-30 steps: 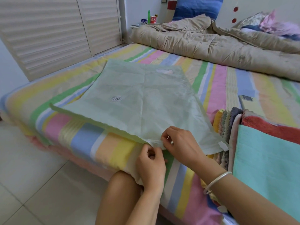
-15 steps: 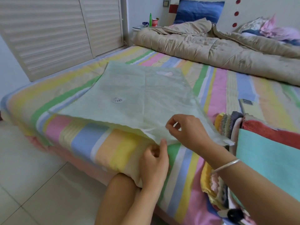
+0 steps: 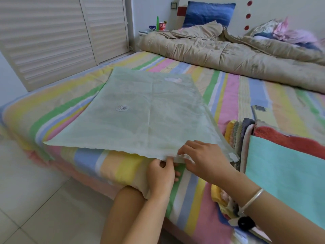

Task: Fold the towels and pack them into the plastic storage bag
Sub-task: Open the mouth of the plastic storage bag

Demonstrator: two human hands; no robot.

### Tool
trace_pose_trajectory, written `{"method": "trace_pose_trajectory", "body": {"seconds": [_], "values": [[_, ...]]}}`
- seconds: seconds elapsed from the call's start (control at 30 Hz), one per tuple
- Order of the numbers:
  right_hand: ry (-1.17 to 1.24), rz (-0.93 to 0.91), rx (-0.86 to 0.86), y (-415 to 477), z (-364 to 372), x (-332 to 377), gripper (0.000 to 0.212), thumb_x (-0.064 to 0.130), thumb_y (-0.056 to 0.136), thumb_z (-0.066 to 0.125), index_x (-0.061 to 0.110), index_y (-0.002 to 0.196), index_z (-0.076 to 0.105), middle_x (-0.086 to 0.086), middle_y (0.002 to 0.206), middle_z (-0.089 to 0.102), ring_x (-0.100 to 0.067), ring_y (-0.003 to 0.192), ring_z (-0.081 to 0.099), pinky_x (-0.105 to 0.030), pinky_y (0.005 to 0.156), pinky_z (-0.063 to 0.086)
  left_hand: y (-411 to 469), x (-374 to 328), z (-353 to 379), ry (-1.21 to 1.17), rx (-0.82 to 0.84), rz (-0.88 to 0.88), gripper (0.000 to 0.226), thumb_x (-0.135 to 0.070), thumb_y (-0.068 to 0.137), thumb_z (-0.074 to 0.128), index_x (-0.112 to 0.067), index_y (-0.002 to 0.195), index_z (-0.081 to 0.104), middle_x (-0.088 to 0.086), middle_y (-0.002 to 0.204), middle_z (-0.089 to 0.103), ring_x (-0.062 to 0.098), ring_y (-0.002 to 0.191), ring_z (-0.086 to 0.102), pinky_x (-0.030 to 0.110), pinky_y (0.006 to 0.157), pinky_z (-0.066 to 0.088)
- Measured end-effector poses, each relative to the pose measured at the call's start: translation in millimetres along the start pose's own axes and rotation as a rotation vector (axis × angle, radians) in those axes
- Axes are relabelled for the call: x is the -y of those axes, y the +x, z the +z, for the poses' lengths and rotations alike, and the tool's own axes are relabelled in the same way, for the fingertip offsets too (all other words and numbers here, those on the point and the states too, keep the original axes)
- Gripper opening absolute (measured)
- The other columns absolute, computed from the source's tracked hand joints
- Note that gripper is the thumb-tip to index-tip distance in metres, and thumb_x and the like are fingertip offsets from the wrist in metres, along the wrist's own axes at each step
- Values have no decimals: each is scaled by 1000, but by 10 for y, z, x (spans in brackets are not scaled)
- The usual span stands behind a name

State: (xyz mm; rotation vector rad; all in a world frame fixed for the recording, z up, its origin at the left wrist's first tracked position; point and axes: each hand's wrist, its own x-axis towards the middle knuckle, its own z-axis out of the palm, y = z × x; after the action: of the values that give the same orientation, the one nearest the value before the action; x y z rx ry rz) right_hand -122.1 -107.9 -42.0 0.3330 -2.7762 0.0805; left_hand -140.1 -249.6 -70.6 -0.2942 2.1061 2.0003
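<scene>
A thin, crinkled, pale green plastic storage bag [image 3: 149, 110] lies flat and roughly rectangular on the bed [image 3: 226, 95], reaching from the middle of the mattress to its near edge, where the bag's mouth is lifted slightly off the sheet. A small round white valve [image 3: 122, 108] is set in its upper face, and creases run along and across the film. The sheet under it is soft cotton in broad pastel stripes of pink, yellow, green and blue. The left hand [image 3: 161, 175] sits just below the bag's near edge, its fingers [image 3: 168, 162] curled shut and pinching the lower lip of the opening. The right hand [image 3: 204, 161] lies on top of the same edge, its fingers [image 3: 184, 152] bent down and gripping the upper lip right beside the left hand, so the two hands almost touch; a white tab [image 3: 233, 156] shows at the bag's near right corner, just past the right hand. A thin silver bangle [image 3: 253, 198] circles the right wrist. Along the bed's right side, beside the bag, stands a stack of folded towels [image 3: 242, 132], fluffy terry with rounded edges in yellow, grey and red, with a smooth turquoise one [image 3: 288, 175] on top. A puffy, wrinkled beige quilt [image 3: 228, 53] lies heaped across the bed's far edge.
</scene>
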Motion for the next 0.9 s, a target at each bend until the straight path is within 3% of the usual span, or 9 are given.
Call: {"method": "trace_pose_trajectory", "body": {"seconds": [0.1, 0.2, 0.37, 0.53, 0.73, 0.9], "values": [[-101, 41, -18, -68, -4, -42, 14, 23, 67, 69, 25, 80, 65, 9, 75, 61, -16, 66, 61, -22, 41, 31, -12, 43, 12, 72, -13, 42, 34, -30, 95, 56, -4, 75, 65, 3, 51, 64, 12, 41, 58, 30, 52, 51], [-161, 67, -26, 39, -49, -114, 13, 15, 73, 70, 19, 67, 58, 2, 64, 55, -22, 57, 56, -30, 38, 40, 12, 64, 32, 147, -22, 61, 38, -36, 93, 57, -7, 70, 64, 4, 54, 66, 19, 49, 64, 37, 58, 56], [-193, 182, -42, 585, -459, -348, 13, 24, 91, 53, 18, 90, 64, -2, 93, 64, -29, 86, 62, -33, 59, 39, 50, 96, 43, 246, -18, 49, 43, -49, 77, 52, -8, 67, 63, 7, 60, 68, 31, 61, 67, 45, 65, 57], [-226, 224, -136, 952, -802, -599, 13, 26, 93, 54, 19, 94, 65, -1, 96, 64, -29, 87, 61, -32, 61, 38, 42, 116, 4, 307, 33, 69, 35, -25, 91, 56, 1, 69, 63, 4, 44, 60, 12, 34, 55, 35, 55, 53], [-172, 368, -401, 1047, -1091, -817, 12, 23, 89, 57, 16, 91, 67, -6, 95, 68, -36, 84, 61, -35, 62, 41, 59, 140, -33, 382, 58, 105, 34, -27, 93, 55, -7, 67, 62, 6, 49, 64, 11, 33, 54, 34, 54, 55], [-124, 434, -428, 947, -1141, -858, 10, 23, 88, 59, 17, 89, 67, -4, 92, 68, -32, 85, 61, -30, 61, 35, 94, 129, -46, 425, 83, 85, 32, -27, 91, 54, -12, 64, 62, 3, 43, 62, 12, 36, 57, 34, 60, 57]]}}
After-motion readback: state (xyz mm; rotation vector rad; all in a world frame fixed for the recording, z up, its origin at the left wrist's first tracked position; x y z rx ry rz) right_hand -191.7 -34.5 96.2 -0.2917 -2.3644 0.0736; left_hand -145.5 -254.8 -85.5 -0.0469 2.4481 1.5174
